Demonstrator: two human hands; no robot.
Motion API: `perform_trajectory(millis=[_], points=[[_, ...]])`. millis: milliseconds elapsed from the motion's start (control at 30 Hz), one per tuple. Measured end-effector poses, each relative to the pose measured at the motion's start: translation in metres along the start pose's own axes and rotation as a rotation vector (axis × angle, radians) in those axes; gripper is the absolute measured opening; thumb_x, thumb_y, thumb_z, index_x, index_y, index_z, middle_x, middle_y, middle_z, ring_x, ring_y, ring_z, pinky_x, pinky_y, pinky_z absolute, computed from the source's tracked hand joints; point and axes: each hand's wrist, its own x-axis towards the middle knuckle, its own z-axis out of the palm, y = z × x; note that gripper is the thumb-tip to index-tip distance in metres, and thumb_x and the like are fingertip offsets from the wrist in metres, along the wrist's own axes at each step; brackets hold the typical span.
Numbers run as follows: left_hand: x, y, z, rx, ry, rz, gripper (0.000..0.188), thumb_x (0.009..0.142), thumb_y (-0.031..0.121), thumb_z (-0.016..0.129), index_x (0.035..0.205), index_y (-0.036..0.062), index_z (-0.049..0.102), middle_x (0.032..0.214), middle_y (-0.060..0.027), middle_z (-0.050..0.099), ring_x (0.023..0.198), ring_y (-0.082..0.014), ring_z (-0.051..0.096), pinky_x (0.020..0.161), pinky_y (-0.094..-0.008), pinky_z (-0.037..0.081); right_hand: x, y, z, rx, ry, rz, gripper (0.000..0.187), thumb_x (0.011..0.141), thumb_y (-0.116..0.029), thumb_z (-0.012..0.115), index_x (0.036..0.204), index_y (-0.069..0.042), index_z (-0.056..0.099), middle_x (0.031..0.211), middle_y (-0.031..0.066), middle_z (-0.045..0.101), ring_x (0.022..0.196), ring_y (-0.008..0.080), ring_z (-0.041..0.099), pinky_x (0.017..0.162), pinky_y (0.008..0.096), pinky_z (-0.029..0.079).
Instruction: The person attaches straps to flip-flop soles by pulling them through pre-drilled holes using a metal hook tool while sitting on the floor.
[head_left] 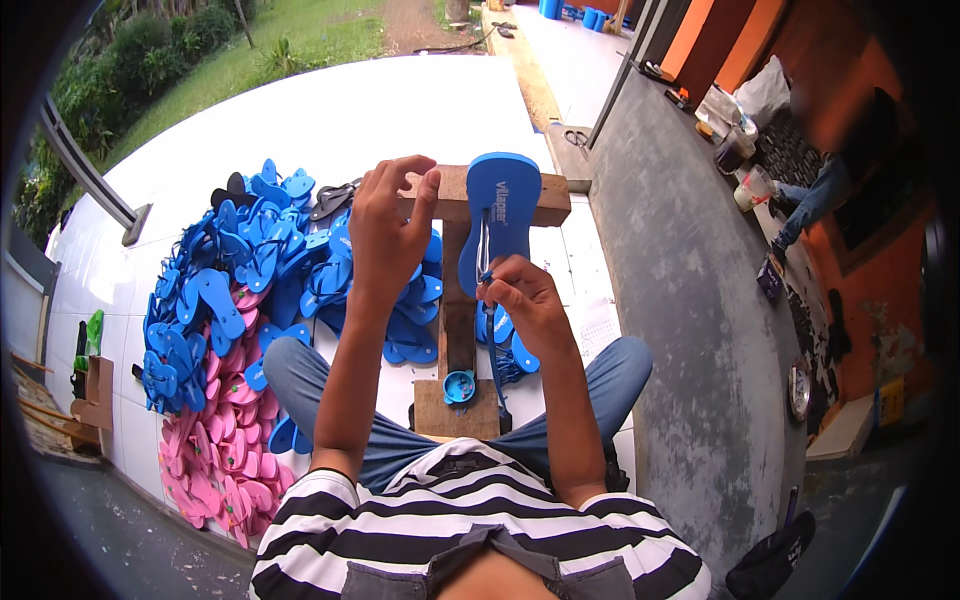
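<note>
A blue flip-flop sole (pixel 505 215) with pale printing lies against the crosspiece of a wooden stand (pixel 550 203). A thin silver metal tool (pixel 484 240) shows over the sole's lower half. My right hand (pixel 528 300) is pinched at the lower end of this tool, holding a dark blue flip-flop strap (pixel 493 350) that hangs toward the stand's base. My left hand (pixel 388 220) is raised by the left end of the crosspiece, fingers apart and bent, nothing visible in it. A small round blue dish (pixel 459 387) with tiny bits inside sits on the base.
Heaped at the left are blue flip-flops (pixel 215 300) and pink flip-flops (pixel 225 440). More blue straps (pixel 508 368) lie right of the stand. A grey concrete ledge (pixel 680 280) runs along the right; beyond it a person's jeans-clad leg (pixel 810 195) shows.
</note>
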Motion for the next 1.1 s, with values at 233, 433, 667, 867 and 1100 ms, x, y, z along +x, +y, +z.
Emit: perform_trajectory(millis=[233, 433, 667, 867, 1100], points=[[0.027, 0.002, 0.019, -0.318, -0.438, -0.129, 0.038, 0.098, 0.038, 0.054, 0.106, 0.0024, 0.065, 0.082, -0.015, 0.069, 0.076, -0.0293, 0.068, 0.07, -0.0369, 0.051, 0.006, -0.006, -0.011, 0.173, -0.138, 0.151, 0.022, 0.091, -0.024, 0.069, 0.091, -0.004, 0.059, 0.074, 0.0008, 0.052, 0.063, 0.0086, 0.043, 0.057, 0.0253, 0.036], [0.015, 0.001, 0.03, -0.27, -0.297, -0.027, 0.036, 0.096, 0.037, 0.058, 0.102, 0.0018, 0.064, 0.086, -0.0195, 0.069, 0.083, -0.0337, 0.069, 0.068, -0.0373, 0.051, 0.023, -0.007, -0.015, 0.155, -0.148, 0.241, 0.017, 0.094, -0.021, 0.063, 0.089, -0.006, 0.059, 0.065, -0.0047, 0.042, 0.054, 0.0052, 0.033, 0.048, 0.0235, 0.023], [-0.014, 0.029, 0.005, -0.306, -0.303, -0.036, 0.022, 0.089, 0.02, 0.069, 0.093, -0.0007, 0.064, 0.077, -0.0136, 0.064, 0.065, -0.0254, 0.058, 0.062, -0.0357, 0.046, 0.008, -0.009, -0.005, 0.274, -0.039, 0.27, 0.018, 0.095, -0.02, 0.06, 0.083, -0.009, 0.054, 0.067, -0.0039, 0.039, 0.055, 0.0063, 0.033, 0.049, 0.0229, 0.026], [-0.034, 0.035, 0.001, -0.523, -0.252, -0.153, 0.028, 0.098, 0.025, 0.057, 0.115, 0.0018, 0.06, 0.087, -0.0088, 0.066, 0.076, -0.0127, 0.058, 0.068, -0.0273, 0.047, -0.022, -0.019, 0.002, -0.666, 0.54, -0.267, 0.035, 0.095, -0.036, 0.063, 0.1, -0.001, 0.063, 0.091, 0.0064, 0.06, 0.086, 0.0201, 0.059, 0.081, 0.0337, 0.048], [-0.052, 0.046, 0.027, -1.003, -0.234, -0.374, 0.03, 0.106, 0.03, 0.042, 0.122, 0.006, 0.052, 0.104, -0.0035, 0.058, 0.097, -0.0089, 0.05, 0.086, -0.025, 0.042, 0.028, -0.052, 0.007, -0.363, 0.065, -0.2, 0.053, 0.091, -0.026, 0.068, 0.136, -0.002, 0.051, 0.128, 0.0119, 0.057, 0.115, 0.0197, 0.057, 0.097, 0.0336, 0.046]])
